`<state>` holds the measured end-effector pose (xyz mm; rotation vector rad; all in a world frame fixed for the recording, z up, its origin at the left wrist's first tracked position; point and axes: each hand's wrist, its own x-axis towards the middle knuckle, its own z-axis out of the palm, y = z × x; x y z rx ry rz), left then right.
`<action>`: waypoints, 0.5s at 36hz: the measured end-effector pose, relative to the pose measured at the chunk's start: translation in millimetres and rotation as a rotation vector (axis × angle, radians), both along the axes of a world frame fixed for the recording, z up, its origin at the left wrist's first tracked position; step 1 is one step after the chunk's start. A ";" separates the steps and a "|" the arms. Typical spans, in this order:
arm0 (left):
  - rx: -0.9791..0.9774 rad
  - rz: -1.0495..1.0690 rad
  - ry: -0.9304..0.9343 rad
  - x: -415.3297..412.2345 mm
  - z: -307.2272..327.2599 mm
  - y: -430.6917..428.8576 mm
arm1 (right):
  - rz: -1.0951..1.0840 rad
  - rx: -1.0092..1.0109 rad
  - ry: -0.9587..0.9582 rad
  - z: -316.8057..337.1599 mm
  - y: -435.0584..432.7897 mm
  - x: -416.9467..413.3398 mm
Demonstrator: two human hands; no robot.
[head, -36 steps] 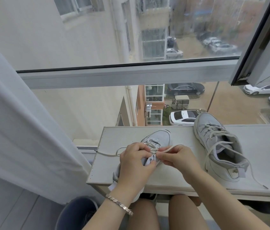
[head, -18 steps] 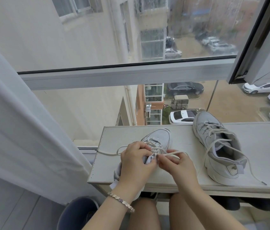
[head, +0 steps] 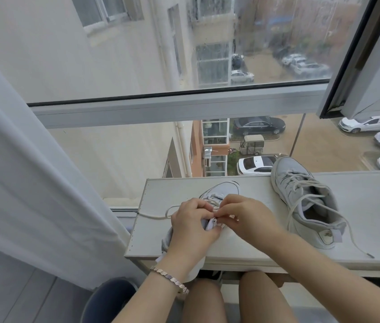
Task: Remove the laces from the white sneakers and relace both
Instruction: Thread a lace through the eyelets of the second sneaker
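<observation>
A white table [head: 371, 206] stands against the window. On its left part lies the left sneaker [head: 225, 191], toe pointing far, heel overhanging the near edge. The left hand [head: 191, 229] holds it, fingers curled round the upper, thumb at the tongue. The right hand [head: 247, 217] meets it over the eyelets, fingers pressed together in a pinch, apparently on the lace [head: 158, 215], though the contact is hidden between the hands. A free end of that lace loops out left across the table. The right sneaker [head: 305, 206] stands well apart to the right, loosely laced. A bracelet [head: 172, 279] circles the left wrist; a curtain [head: 32, 171] hangs at left.
</observation>
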<state>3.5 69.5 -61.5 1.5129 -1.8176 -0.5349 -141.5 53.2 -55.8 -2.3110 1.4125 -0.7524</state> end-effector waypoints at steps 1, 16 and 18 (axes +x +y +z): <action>0.000 -0.003 -0.001 0.1 -0.1 0.0 | 0.020 -0.044 0.038 3.6 -0.5 -0.1; 0.118 -0.190 -0.090 12.7 4.6 0.0 | 0.128 -0.270 -0.018 5.1 -2.4 2.2; 0.125 -0.190 -0.090 12.0 6.1 0.3 | 0.159 -0.318 -0.055 4.1 -1.5 3.3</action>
